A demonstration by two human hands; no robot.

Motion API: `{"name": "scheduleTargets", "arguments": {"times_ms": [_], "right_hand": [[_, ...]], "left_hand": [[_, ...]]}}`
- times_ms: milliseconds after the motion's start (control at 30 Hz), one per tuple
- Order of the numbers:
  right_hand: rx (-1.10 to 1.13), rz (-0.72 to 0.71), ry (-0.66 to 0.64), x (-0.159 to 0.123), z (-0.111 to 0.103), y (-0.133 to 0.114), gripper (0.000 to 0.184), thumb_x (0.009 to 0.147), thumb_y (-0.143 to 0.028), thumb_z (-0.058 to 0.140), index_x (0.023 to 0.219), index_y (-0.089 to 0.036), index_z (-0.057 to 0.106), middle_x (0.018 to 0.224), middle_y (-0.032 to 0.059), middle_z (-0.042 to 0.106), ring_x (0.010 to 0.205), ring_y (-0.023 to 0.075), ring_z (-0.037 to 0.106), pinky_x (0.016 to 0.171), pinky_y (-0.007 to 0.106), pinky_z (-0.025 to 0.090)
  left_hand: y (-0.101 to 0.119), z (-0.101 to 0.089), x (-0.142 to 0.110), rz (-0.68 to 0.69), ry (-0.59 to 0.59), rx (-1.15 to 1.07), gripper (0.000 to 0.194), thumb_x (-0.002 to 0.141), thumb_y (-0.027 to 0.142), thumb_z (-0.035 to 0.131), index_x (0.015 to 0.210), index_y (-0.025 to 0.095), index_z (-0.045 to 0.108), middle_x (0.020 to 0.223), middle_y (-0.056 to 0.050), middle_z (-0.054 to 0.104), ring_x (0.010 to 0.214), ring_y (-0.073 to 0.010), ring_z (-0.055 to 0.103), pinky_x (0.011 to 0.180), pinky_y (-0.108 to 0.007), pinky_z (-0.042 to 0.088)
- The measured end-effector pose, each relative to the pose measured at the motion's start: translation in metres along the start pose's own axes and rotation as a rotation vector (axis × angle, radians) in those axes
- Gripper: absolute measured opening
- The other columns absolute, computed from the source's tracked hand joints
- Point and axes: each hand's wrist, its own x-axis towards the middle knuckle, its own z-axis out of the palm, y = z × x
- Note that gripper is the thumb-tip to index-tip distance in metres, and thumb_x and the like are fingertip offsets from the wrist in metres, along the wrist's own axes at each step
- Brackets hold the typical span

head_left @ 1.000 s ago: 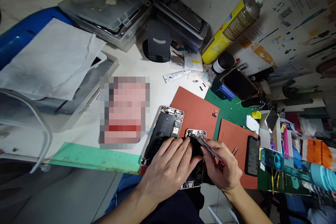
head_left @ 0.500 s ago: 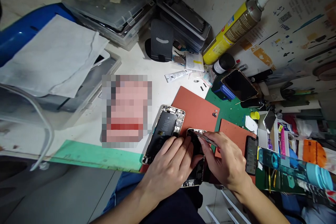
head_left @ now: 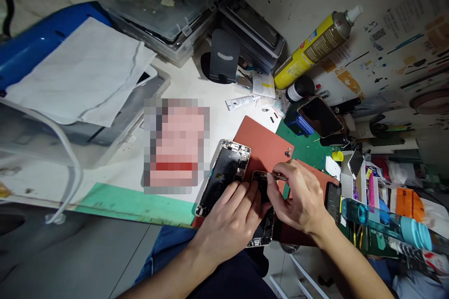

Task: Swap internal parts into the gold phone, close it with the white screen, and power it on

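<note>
My left hand [head_left: 229, 224] lies across a dismantled phone [head_left: 265, 233], with fingers pressed together and thumb bent over its dark inner side, steadying it. Between the thumb and fingers of my right hand [head_left: 300, 196] is a pair of slim metal tweezers [head_left: 279, 177], mostly hidden by the fingers. Their tip points at the phone's upper end; whether it touches any part cannot be made out. A second opened phone [head_left: 224, 175], its black battery and boards exposed, lies just left, close to my left fingertips. Both phones rest on a reddish-brown mat [head_left: 261, 138].
A pixelated pink object [head_left: 178, 145] lies on the white table. Behind stand a black phone stand [head_left: 224, 58], a glue tube [head_left: 241, 102] and a yellow spray can [head_left: 308, 49]. Rightward are a lit phone [head_left: 332, 202] and a blue bottle [head_left: 386, 224]. Clear boxes [head_left: 161, 18] stand left.
The view has shifted slightly. My right hand has turned and drawn its fingers closer round the tweezers, so less of them shows. My left hand stays on the phone.
</note>
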Motion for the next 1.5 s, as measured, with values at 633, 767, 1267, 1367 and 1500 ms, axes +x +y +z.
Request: {"name": "scheduleTargets", "arguments": {"times_ms": [633,767,1267,1367,1500], "right_hand": [[0.035,0.038,-0.034,0.002,-0.006,0.005,0.007,0.106,-0.014,0.058,0.106,-0.021,0.057,0.080,0.0013,0.068,0.066,0.0158,0.063,0.062,0.031,0.050],[0.006,0.044,-0.017,0.002,-0.006,0.005,0.008,0.107,-0.015,0.061,0.104,-0.021,0.057,0.077,-0.0003,0.067,0.062,0.0146,0.060,0.059,0.030,0.047],[0.023,-0.004,-0.035,0.004,-0.006,0.003,0.010,0.106,-0.011,0.059,0.106,-0.021,0.056,0.078,0.0005,0.067,0.062,0.0145,0.059,0.058,0.031,0.047],[0.019,-0.029,-0.040,0.005,-0.005,0.003,0.012,0.106,-0.009,0.059,0.105,-0.020,0.056,0.077,0.0006,0.067,0.063,0.0150,0.059,0.059,0.032,0.048],[-0.005,-0.014,-0.011,0.005,-0.004,0.003,0.012,0.106,-0.012,0.062,0.102,-0.021,0.056,0.074,-0.0014,0.065,0.060,0.0140,0.058,0.057,0.031,0.046]], "left_hand": [[0.001,0.002,0.008,-0.035,-0.053,0.035,0.036,0.102,0.026,0.069,0.123,-0.002,0.074,0.126,-0.027,0.077,0.114,-0.0355,0.073,0.102,-0.052,0.059],[0.001,0.001,0.009,-0.044,-0.044,0.028,0.035,0.102,0.026,0.068,0.121,-0.002,0.074,0.126,-0.026,0.077,0.114,-0.0357,0.073,0.102,-0.052,0.058],[0.000,0.004,0.000,0.008,-0.087,0.062,0.036,0.091,0.008,0.068,0.126,0.000,0.074,0.127,-0.023,0.077,0.116,-0.0384,0.070,0.105,-0.054,0.054],[-0.001,0.004,-0.001,0.015,-0.087,0.069,0.038,0.092,0.004,0.062,0.128,-0.001,0.073,0.130,-0.022,0.076,0.117,-0.0379,0.069,0.105,-0.054,0.054],[-0.001,0.003,0.000,0.014,-0.088,0.073,0.038,0.093,0.004,0.061,0.128,-0.001,0.073,0.130,-0.023,0.076,0.116,-0.0375,0.069,0.104,-0.053,0.054]]}}
